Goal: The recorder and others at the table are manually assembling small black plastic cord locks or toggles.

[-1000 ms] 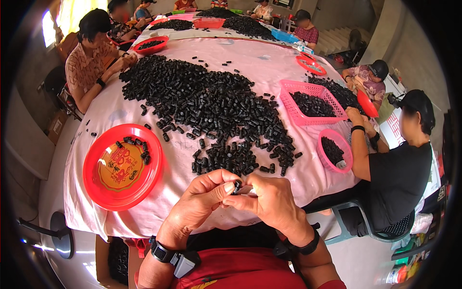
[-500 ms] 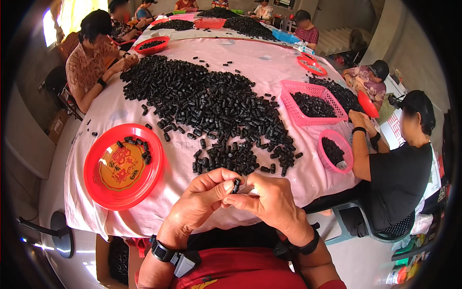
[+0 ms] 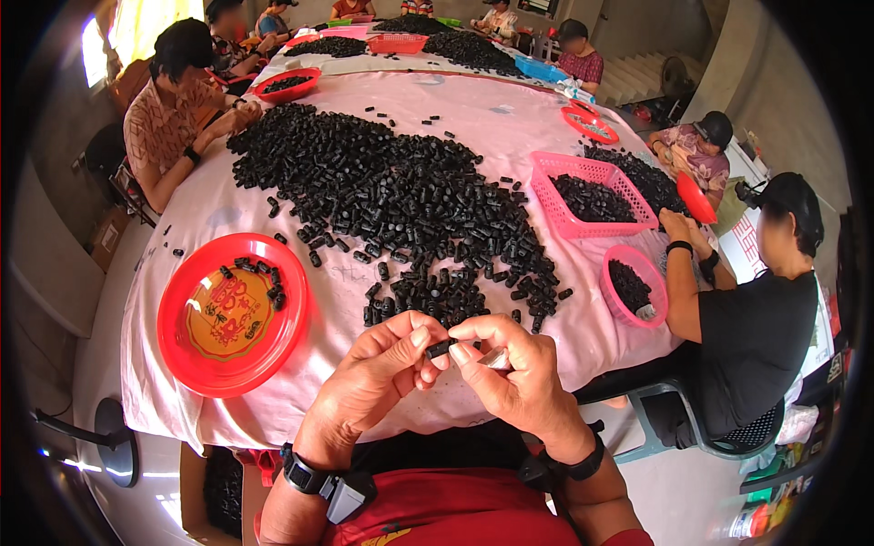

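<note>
1. Item in hand: I log one small black cylindrical piece [image 3: 441, 348], pinched between both hands, at 6 o'clock from the big heap of black pieces [image 3: 401, 196], above the near edge of the table [image 3: 564, 309].
2. Risk: I judge the grip shallow, fingertips only. A slip could drop the piece over the table edge into the lap or onto the floor.
3. Risk: a forward nudge could scatter loose pieces lying at 12 o'clock of the hands.
4. Left hand [image 3: 382, 369]: curled, thumb and forefinger clamped on the piece's left end, wrist bent inward.
5. Right hand [image 3: 514, 373]: curled, fingertips gripping the right end; something pale shows beneath, which I cannot identify.
6. Red plate [image 3: 182, 350]: at 9 o'clock, holding few pieces.
</note>
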{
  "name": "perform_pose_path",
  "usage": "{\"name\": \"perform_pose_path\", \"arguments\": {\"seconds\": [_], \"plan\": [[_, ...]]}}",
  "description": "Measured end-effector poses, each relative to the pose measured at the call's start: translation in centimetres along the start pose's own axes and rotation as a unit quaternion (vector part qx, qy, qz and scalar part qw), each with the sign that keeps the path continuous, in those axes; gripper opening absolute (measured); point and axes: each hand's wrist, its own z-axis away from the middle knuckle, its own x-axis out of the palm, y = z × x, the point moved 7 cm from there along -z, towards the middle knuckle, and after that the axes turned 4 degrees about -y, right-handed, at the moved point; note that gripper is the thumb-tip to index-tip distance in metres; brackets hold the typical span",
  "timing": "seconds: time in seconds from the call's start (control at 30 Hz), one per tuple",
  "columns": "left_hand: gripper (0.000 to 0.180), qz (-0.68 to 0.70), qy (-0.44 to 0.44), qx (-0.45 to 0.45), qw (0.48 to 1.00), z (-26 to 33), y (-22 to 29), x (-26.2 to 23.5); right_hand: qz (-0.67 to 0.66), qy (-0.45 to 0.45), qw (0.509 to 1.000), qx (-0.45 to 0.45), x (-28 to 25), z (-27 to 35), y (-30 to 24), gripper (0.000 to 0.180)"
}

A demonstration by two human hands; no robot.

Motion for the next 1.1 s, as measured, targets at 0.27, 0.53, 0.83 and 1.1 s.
{"name": "perform_pose_path", "arguments": {"seconds": [0.27,0.53,0.83,1.1], "plan": [[0.025,-0.055,-0.023,0.049,0.997,0.0,0.6,0.4,-0.003,0.026,1.0,-0.016,0.0,0.1,-0.1,0.018],[0.02,-0.07,-0.012,0.065,0.995,-0.1,0.3,0.0,0.057,0.027,0.996,-0.066,0.4,0.0,-0.5,0.021],[0.022,-0.037,-0.043,0.039,0.998,0.0,0.2,0.7,0.165,0.025,0.986,0.018,0.1,-0.1,0.4,0.05],[0.025,-0.049,-0.075,0.018,0.996,0.0,-0.1,1.2,0.184,0.033,0.982,-0.006,0.1,-0.2,0.0,0.052]]}}
